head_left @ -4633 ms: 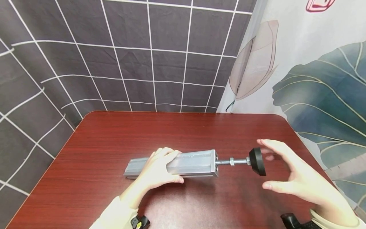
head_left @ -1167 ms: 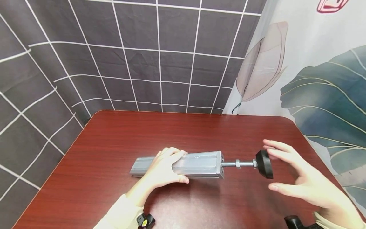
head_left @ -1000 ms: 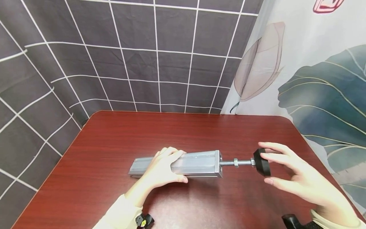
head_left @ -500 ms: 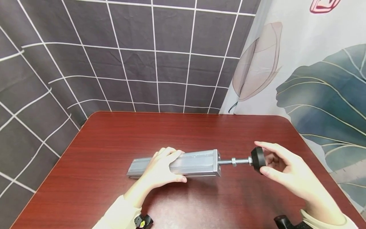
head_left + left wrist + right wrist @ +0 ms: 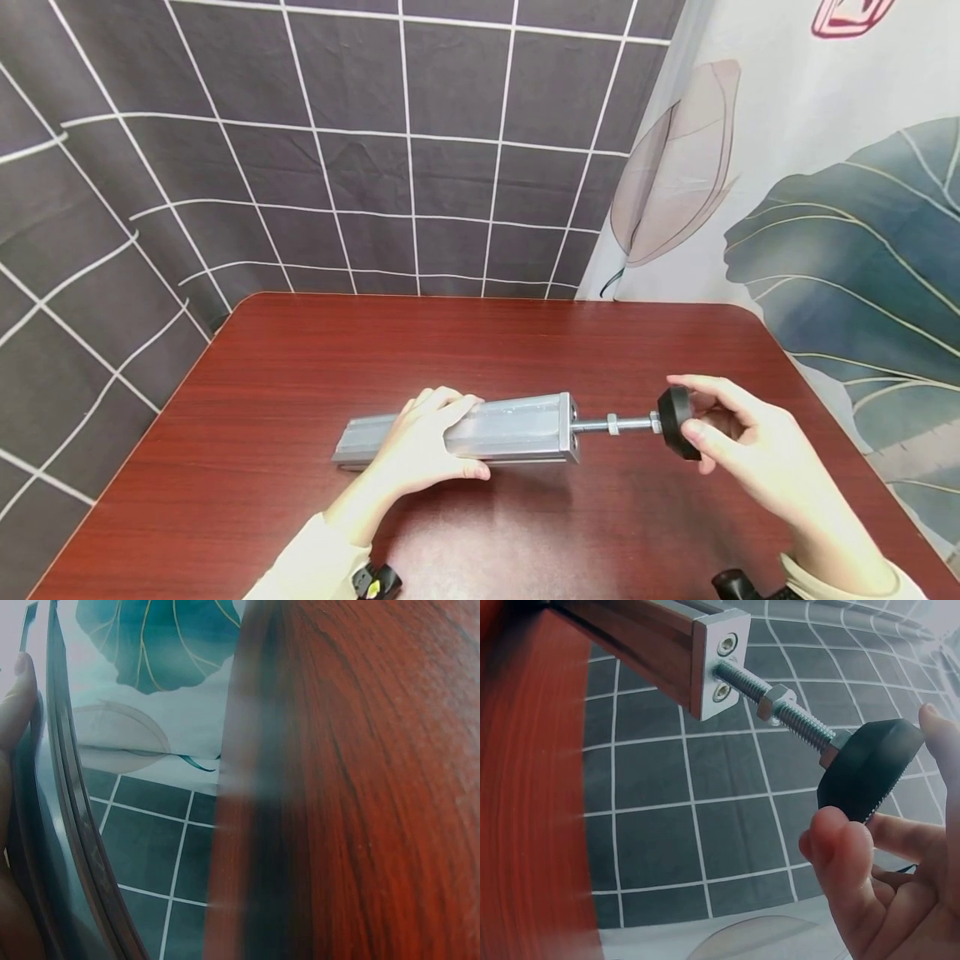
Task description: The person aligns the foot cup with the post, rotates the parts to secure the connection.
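Observation:
An aluminium profile (image 5: 517, 427) lies lengthwise across the table in the head view. My left hand (image 5: 423, 442) grips it from above near its middle, thumb along the near side. From the right end plate (image 5: 705, 671), fixed with two bolts, a threaded rod (image 5: 636, 422) sticks out. A hex nut (image 5: 775, 703) sits partway along that rod, apart from the plate. At the rod's outer end is a black levelling foot (image 5: 677, 422). My right hand (image 5: 757, 454) pinches the foot's rim between thumb and fingers, as the right wrist view shows too.
The red-brown wooden table (image 5: 322, 350) has rounded far corners. Behind it hangs a dark grey curtain (image 5: 450, 175) with a white grid. A white leaf-patterned curtain (image 5: 795, 100) hangs on the right.
My right hand, apart from the foot about a second ago, has moved left and closed its thumb and fingers on the rim. The left hand and profile stay put.

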Available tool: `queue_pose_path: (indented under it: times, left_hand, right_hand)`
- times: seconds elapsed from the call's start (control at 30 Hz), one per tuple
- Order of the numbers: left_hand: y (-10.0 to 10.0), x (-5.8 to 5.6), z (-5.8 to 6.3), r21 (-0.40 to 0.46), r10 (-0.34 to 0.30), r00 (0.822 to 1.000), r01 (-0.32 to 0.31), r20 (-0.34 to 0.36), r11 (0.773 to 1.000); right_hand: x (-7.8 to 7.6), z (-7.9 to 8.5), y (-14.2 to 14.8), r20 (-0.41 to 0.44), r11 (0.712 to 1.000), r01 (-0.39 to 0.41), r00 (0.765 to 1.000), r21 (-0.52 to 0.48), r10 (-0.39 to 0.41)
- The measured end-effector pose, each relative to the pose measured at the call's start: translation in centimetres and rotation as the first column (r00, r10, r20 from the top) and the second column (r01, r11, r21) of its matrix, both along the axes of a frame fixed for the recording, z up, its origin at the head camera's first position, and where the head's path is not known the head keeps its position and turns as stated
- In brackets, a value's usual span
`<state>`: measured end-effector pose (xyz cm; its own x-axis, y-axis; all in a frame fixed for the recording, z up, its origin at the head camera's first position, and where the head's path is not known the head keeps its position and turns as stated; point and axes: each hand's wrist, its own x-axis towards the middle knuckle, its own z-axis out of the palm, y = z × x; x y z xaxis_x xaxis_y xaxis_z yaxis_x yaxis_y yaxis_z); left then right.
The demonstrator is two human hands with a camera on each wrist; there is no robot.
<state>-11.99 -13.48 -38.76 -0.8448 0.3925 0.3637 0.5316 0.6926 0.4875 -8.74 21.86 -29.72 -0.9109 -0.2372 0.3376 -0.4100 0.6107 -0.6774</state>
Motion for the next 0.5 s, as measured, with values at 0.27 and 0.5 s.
queue_pose_path:
  times: [0.27,0.5]
  left_hand:
    - [-0.1,0.0,0.0,-0.003,-0.007,1.000,0.007,0.000,1.000]
    - [-0.1,0.0,0.2,0.000,-0.016,1.000,0.016,-0.001,1.000]
  right_hand:
    - [-0.7,0.5,1.5,-0.157,0.955,-0.297,0.943,-0.007,0.292]
    - [-0.8,0.6,1.3,-0.347,0.876,-0.479,0.812,0.063,0.469]
